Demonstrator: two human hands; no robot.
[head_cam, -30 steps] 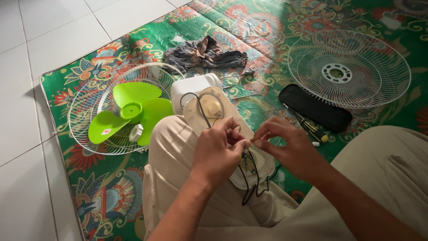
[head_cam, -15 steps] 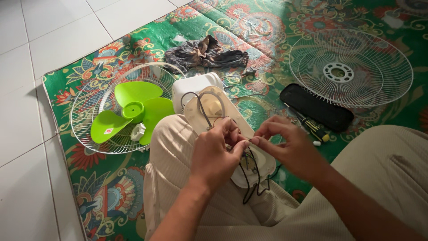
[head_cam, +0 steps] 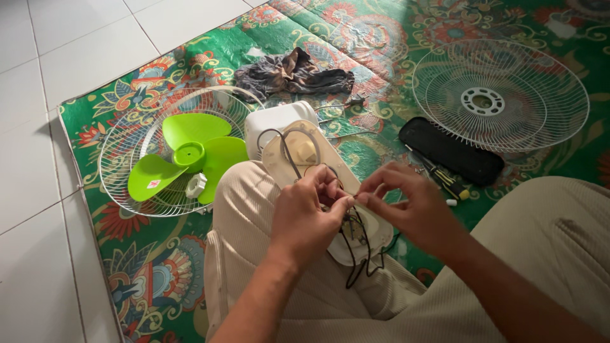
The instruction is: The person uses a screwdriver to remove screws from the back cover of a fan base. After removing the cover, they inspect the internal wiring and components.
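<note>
At lower centre of the frame, a seated person's left hand and right hand meet over a cream plastic fan housing that rests on a knee in beige ribbed trousers. The fingers of both hands are pressed together at the tips, pinching what looks like a thin black wire where it leaves the housing; the exact strand held is too small to make out. More loops of the wire trail down past the shell's lower edge. The wire appears light, limp and easily kinked, best taken near its end between thumb and forefinger, while the housing looks like a rigid, light shell that could slide off the cloth unless steadied by its rim.

Left of centre, a lime-green three-bladed plastic fan propeller lies inside a white wire fan guard. To the right of centre, a flat black pouch lies with screwdrivers just beside it. Farther up, a crumpled grey-brown cloth sits at upper centre, and a second white wire fan guard at upper right, all on a green floral patterned floor mat over white floor tiles.
</note>
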